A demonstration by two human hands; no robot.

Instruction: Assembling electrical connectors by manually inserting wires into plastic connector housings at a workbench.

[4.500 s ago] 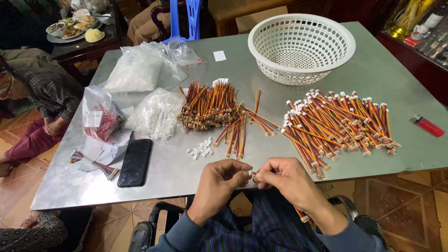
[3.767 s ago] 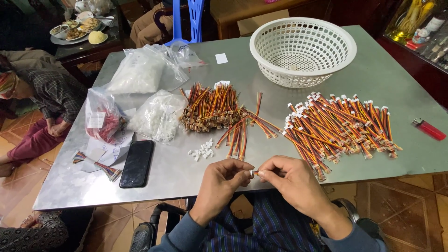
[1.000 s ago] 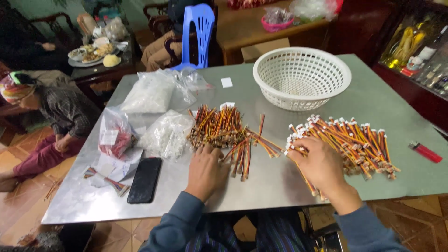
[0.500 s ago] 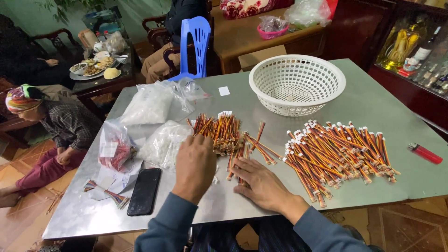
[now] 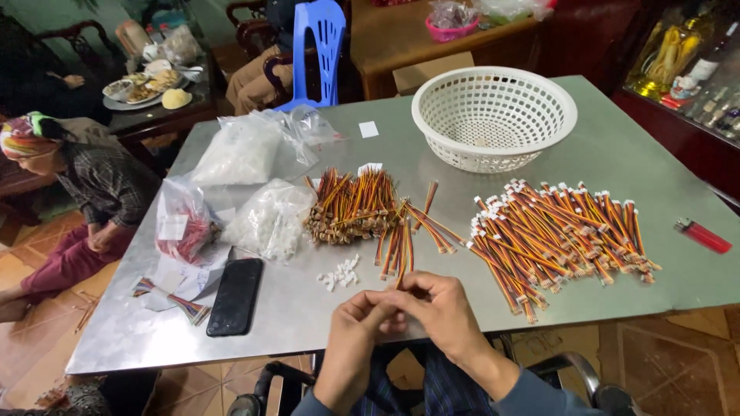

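In the head view, the left hand (image 5: pixel 356 339) and right hand (image 5: pixel 438 312) meet at the near edge of the surface (image 5: pixel 308 308), fingers pinched shut on one wire (image 5: pixel 401 262), which runs lengthwise away from the person toward the wire bundle (image 5: pixel 351 208).

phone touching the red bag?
Apart. The head view shows bare steel tabletop and white paper between the black phone and the red bag, which sits up and to the left of it.
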